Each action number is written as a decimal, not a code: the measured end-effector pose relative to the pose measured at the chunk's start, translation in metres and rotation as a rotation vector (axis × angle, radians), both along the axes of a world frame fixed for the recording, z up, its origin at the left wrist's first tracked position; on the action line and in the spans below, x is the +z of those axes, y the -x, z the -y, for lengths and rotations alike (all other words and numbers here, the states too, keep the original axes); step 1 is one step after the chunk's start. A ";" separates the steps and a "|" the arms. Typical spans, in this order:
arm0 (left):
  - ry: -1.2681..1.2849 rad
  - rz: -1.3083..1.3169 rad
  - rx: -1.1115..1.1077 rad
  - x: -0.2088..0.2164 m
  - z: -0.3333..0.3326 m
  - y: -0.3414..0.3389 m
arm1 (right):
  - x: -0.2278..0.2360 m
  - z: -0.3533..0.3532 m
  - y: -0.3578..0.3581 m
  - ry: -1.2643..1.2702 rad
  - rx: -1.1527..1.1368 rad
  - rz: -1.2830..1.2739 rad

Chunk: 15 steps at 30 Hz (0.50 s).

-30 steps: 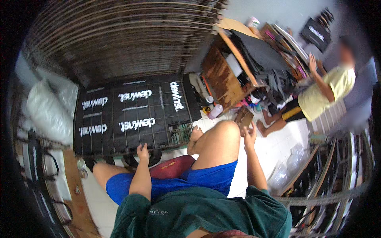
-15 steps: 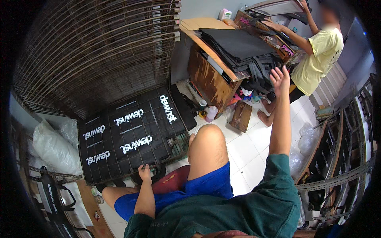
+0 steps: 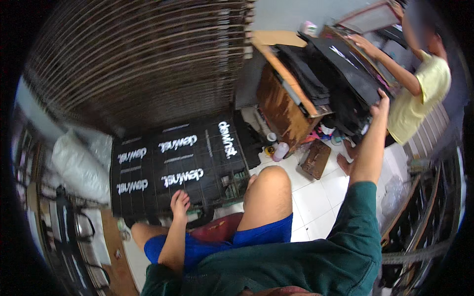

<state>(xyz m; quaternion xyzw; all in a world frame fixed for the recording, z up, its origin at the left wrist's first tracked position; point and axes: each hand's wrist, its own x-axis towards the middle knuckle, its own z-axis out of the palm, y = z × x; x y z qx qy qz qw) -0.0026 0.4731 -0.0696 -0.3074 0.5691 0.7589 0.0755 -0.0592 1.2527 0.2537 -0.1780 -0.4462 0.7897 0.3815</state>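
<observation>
My right hand (image 3: 380,104), arm stretched to the right, pinches the near corner of a black fabric panel (image 3: 340,64) with a white print. That panel slants over a stack of black sheets (image 3: 301,79) on a worn wooden table (image 3: 282,106). My left hand (image 3: 180,204) hovers at the near edge of a wire drying rack (image 3: 153,200), fingers loosely bent, with nothing visible in them. Black printed fabric panels (image 3: 170,155) lie flat on the rack's lowered tier.
A person in a yellow shirt (image 3: 419,103) stands beyond the table, holding up a framed screen (image 3: 368,17). Raised rack tiers (image 3: 138,64) stand at the far left. A wooden box (image 3: 316,160) and pink bottle (image 3: 280,151) are on the tiles. Clear plastic bags (image 3: 79,167) lie left.
My right hand has reached farther right and taken hold of a printed black panel, which now lies over the stack. My left hand has lifted off the rack's edge. The view has shifted.
</observation>
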 end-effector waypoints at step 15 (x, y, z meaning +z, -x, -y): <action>-1.058 -0.175 -0.688 0.131 -0.085 -0.003 | 0.141 0.434 -0.058 -1.147 0.238 -0.082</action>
